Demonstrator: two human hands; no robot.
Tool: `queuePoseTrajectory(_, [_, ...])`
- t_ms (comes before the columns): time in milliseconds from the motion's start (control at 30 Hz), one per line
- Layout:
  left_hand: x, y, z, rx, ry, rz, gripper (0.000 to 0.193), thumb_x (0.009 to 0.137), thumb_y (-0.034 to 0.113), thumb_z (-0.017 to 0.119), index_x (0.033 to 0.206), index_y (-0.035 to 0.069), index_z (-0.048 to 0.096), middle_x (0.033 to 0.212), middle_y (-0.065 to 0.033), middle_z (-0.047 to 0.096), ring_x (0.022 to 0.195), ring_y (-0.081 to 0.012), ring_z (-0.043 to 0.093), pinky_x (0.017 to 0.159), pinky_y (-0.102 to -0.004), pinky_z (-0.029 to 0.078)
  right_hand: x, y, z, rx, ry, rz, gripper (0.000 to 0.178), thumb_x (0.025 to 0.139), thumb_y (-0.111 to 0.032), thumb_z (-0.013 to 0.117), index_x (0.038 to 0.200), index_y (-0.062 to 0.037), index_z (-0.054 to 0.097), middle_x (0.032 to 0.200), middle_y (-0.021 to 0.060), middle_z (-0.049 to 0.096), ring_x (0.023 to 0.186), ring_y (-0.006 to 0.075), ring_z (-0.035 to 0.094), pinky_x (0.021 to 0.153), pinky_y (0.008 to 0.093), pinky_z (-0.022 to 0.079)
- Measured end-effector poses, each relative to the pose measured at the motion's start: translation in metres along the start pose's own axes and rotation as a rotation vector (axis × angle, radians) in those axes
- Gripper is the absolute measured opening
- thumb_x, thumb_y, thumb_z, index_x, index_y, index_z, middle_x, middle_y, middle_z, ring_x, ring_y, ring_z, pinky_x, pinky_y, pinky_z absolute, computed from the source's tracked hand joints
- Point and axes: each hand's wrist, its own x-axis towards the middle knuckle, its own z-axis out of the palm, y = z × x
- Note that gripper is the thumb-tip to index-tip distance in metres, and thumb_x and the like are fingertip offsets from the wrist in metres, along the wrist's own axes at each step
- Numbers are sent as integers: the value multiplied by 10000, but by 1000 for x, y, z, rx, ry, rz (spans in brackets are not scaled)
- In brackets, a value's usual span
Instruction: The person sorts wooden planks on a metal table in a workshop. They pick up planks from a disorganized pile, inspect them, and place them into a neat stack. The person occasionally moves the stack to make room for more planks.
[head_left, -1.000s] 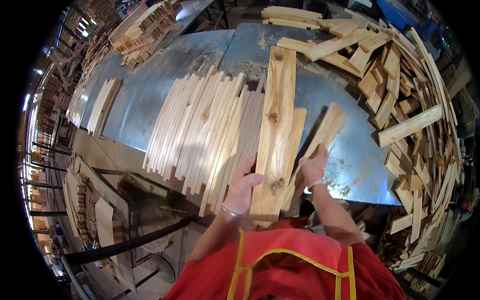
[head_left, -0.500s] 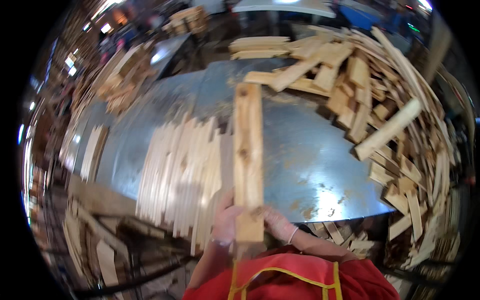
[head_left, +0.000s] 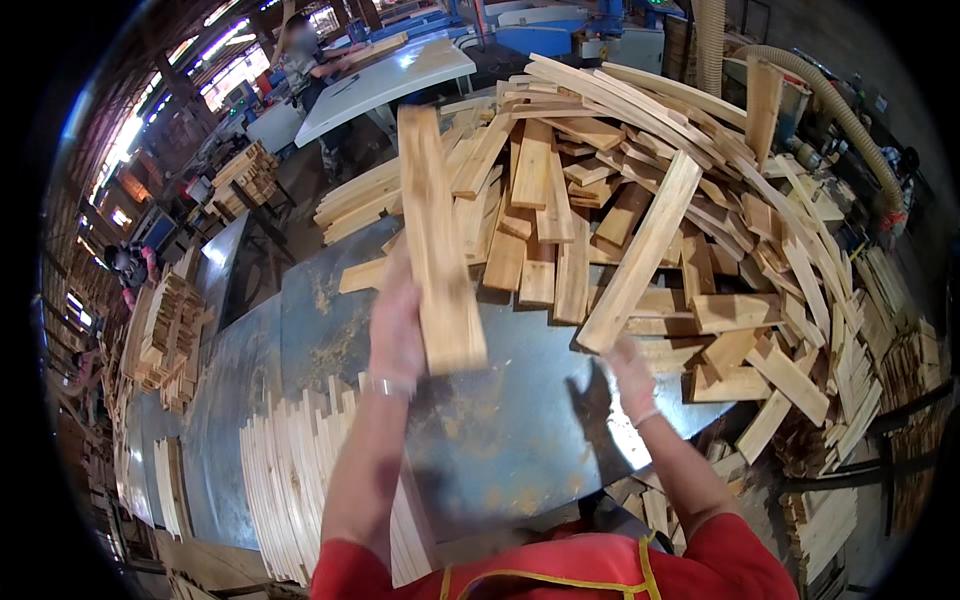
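My left hand [head_left: 397, 325] is closed around the left edge of a flat wooden board [head_left: 437, 250]. The board is held raised over the metal table [head_left: 530, 400], its far end pointing away from me; it is slightly blurred. My right hand [head_left: 630, 380] is at the near end of a long, pale wooden plank [head_left: 645, 255] that lies slanted on top of the wood pile. Its fingertips are blurred and partly merge with the plank's end, so I cannot tell whether they grip it. A row of narrow pale strips [head_left: 300, 475] lies near my left forearm.
A large heap of wooden offcuts [head_left: 575, 215] covers the table's far and right sides. Stacked boards [head_left: 170, 330] stand at the left, near a short bundle of strips [head_left: 172, 485]. Farther back, a person [head_left: 305, 65] works at a white table [head_left: 390, 85]. A ribbed hose [head_left: 835, 110] curves at upper right.
Both hands were together on the board's near end. My left hand has carried it forward and left; my right hand has let go and moved right to the pile. The view has turned right.
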Motion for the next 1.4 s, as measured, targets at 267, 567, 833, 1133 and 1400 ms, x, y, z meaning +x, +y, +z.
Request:
queuePoseTrajectory(267, [28,-159,37,483,-142,89,599,1004,135,699,1558,39,492,1544,-148,548,1453,-263,489,1207,-385,404,218,43,-71,767,44,220,609,934,-154,756,1479,-15,522,1335,125,661,1193,228,628,1030,361,512])
queuePoseTrajectory(567, [-145,-179,22,1581,-33,-61,896,889,313,764,1616,26,326,1431,-252,577,1322,-426,583,1095,-465,496,-52,-6,58,443,-580,303,590,947,-208,787,1438,17,549,1288,138,706,1154,191,655,1025,318,522])
queuePoseTrajectory(833, [-292,-141,-93,1336,474,-128,631,824,188,781,1411,41,603,1357,-221,623,1244,-413,607,1093,-480,479,-131,18,88,188,-841,232,663,1004,-212,731,1574,-5,462,1306,138,696,1180,192,639,1036,311,505])
queuePoseTrajectory(1133, [-320,-133,-135,1987,572,-345,718,783,276,760,1431,59,539,1444,-190,517,1384,-390,455,1206,-533,310,-92,-40,4,192,-330,145,561,1006,-269,755,1482,-19,594,1339,97,681,1238,192,627,1074,314,503])
queuePoseTrajectory(1400, [-109,-108,-96,1638,143,193,759,815,313,826,1453,17,542,1502,-243,517,1392,-434,494,1146,-511,421,160,-71,-48,351,-169,16,815,986,-390,735,1602,24,399,1523,143,557,1308,232,577,1116,380,463])
